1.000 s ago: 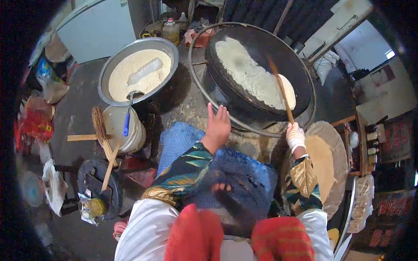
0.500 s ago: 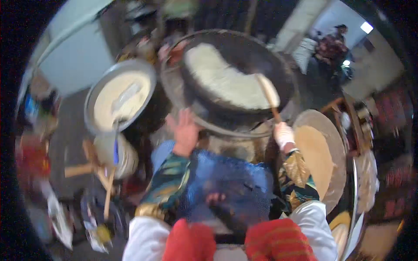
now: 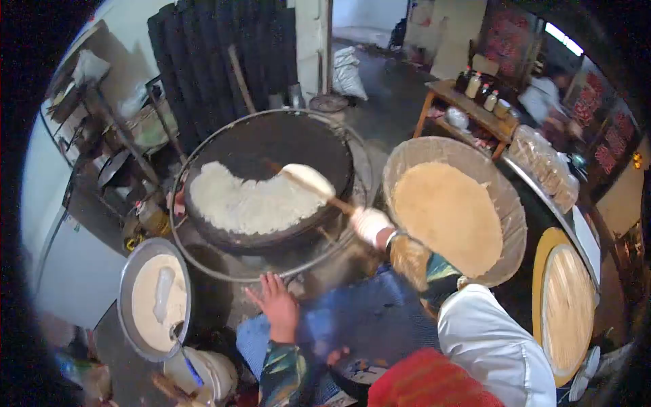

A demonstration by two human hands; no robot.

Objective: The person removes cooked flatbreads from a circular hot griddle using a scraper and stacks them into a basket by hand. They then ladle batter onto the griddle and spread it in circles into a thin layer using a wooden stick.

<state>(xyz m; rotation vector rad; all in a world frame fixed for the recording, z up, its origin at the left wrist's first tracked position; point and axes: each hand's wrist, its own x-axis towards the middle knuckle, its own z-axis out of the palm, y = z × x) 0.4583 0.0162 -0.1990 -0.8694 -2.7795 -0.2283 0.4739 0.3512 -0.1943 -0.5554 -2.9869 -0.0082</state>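
My right hand (image 3: 371,226), in a white glove, is closed around the handle of a wooden batter spreader (image 3: 310,182). The spreader's blade is coated in pale batter and lies over the right end of a crescent of batter (image 3: 247,207). That batter covers the near and left part of a large round black griddle (image 3: 298,139). Bare, with its fingers spread, my left hand (image 3: 279,312) is by the griddle's near outer rim, over a blue cloth (image 3: 352,298); whether the fingertips touch the rim I cannot tell.
On the left stands a metal basin of batter (image 3: 123,305) with a ladle (image 3: 165,295). A wide lined basket (image 3: 508,210) of tan flatbread-like material is at right, near a round wooden board (image 3: 566,305). Bottles (image 3: 473,85) stand on a bench; another person (image 3: 546,98) is behind.
The view has swung to the right, so the griddle and basin appear further left. The spreader's blade now points left instead of away from me. My left hand remains spread near the griddle.
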